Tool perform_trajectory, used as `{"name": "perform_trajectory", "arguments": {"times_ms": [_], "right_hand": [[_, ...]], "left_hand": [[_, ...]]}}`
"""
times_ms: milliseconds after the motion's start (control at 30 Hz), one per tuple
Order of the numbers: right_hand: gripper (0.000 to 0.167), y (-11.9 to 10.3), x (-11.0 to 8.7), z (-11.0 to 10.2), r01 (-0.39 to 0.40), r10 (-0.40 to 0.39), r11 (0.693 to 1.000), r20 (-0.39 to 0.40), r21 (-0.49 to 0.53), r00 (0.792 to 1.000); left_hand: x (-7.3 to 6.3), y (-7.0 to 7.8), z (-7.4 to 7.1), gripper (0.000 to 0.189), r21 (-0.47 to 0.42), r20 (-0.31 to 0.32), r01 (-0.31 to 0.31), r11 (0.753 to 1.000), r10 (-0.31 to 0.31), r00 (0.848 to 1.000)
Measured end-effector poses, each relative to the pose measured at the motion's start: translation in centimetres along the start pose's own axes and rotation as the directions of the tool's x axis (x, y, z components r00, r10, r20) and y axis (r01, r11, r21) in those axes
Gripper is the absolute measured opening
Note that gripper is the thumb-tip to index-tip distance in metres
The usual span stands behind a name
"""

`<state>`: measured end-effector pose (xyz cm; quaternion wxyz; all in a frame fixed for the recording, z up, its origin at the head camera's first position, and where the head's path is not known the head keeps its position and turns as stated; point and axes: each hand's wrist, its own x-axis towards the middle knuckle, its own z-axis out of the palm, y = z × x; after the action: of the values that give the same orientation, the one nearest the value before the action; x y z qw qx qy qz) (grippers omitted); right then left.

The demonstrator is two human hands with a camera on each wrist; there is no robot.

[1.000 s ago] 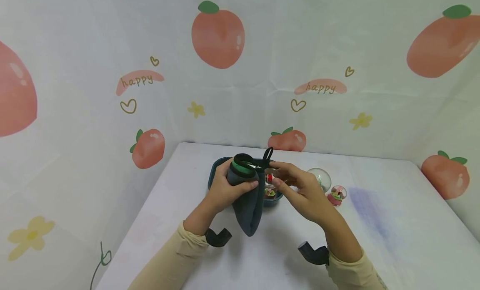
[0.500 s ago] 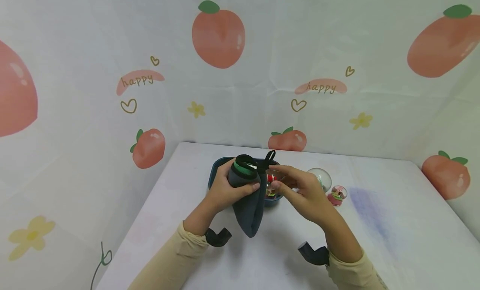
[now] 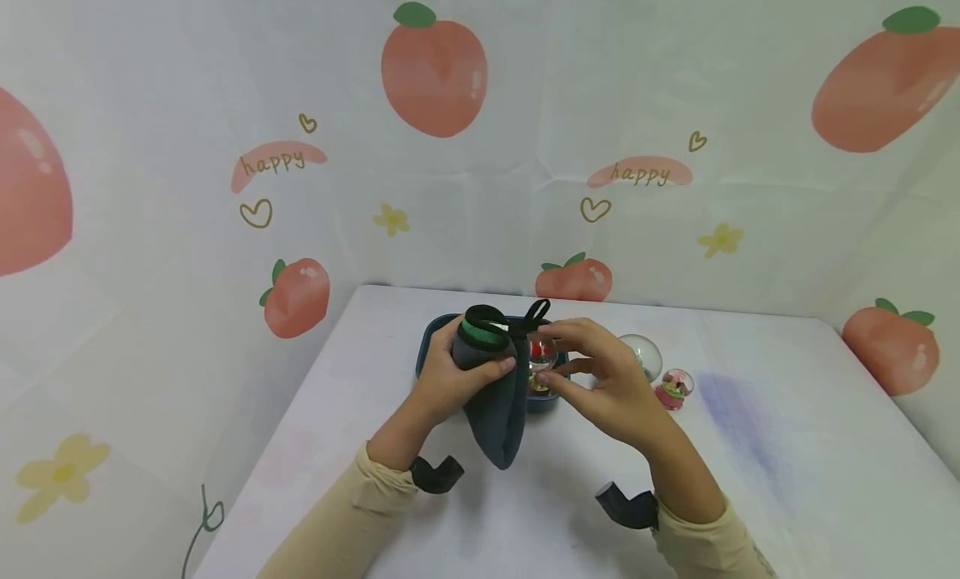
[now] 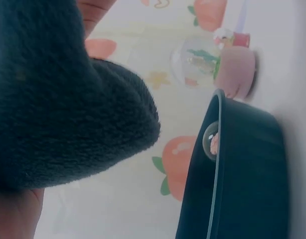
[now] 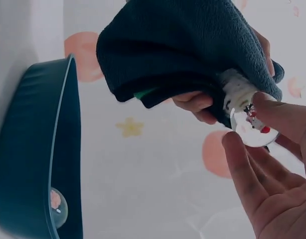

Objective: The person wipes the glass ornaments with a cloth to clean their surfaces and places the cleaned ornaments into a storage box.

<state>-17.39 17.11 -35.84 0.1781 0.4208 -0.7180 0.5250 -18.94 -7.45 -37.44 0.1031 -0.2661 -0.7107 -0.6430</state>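
I've got right hand, 4 o'clock, pinching globe at 3; cloth at 12, tub at 9.

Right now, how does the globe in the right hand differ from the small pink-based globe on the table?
The held globe is between the thumb and fingers of the right hand; the small pink-based globe stands upright on the table. In the head view, the dark blue cloth partly hides the held globe, while the small pink-based globe is uncovered. Both have a clear, rounded dome.
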Motion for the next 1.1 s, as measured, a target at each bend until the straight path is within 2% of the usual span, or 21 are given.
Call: {"name": "perform_trajectory", "arguments": {"times_ms": [133, 267, 400, 533, 633, 933, 1100], "right_hand": [[0.052, -0.14, -0.05, 0.04, -0.072, 0.071, 0.993, -0.016, -0.093, 0.997], [0.046, -0.27, -0.07, 0.03, -0.121, 0.118, 0.978, -0.023, -0.171, 0.993], [0.057, -0.19, 0.05, 0.11, -0.102, 0.101, 0.989, -0.013, -0.103, 0.995], [0.065, -0.11, 0.19, 0.12, -0.054, 0.054, 0.998, 0.001, -0.031, 0.999], [0.058, -0.07, 0.14, 0.10, -0.040, 0.040, 0.998, 0.006, -0.039, 0.999], [0.037, -0.20, -0.08, -0.01, -0.127, 0.129, 0.983, 0.012, -0.136, 0.992], [0.045, -0.12, -0.07, -0.01, -0.130, 0.132, 0.987, 0.017, -0.100, 0.991]], "left_hand": [[0.02, 0.11, -0.07, 0.048, -0.005, 0.028, -0.003, 1.000, 0.003, 1.000], [0.07, 0.16, 0.02, 0.048, -0.008, 0.026, -0.014, 1.000, 0.014, 1.000], [0.15, 0.05, 0.04, 0.048, -0.006, 0.006, -0.043, 0.999, 0.044, 0.999], [0.15, 0.05, -0.01, 0.049, -0.008, 0.001, -0.040, 0.999, 0.040, 0.999], [0.07, 0.07, -0.08, 0.050, -0.014, 0.015, -0.017, 1.000, 0.017, 1.000], [0.00, 0.16, -0.04, 0.052, -0.010, 0.031, 0.006, 1.000, -0.006, 0.999], [0.01, 0.12, 0.00, 0.052, -0.013, 0.025, -0.015, 1.000, 0.016, 1.000]]}}
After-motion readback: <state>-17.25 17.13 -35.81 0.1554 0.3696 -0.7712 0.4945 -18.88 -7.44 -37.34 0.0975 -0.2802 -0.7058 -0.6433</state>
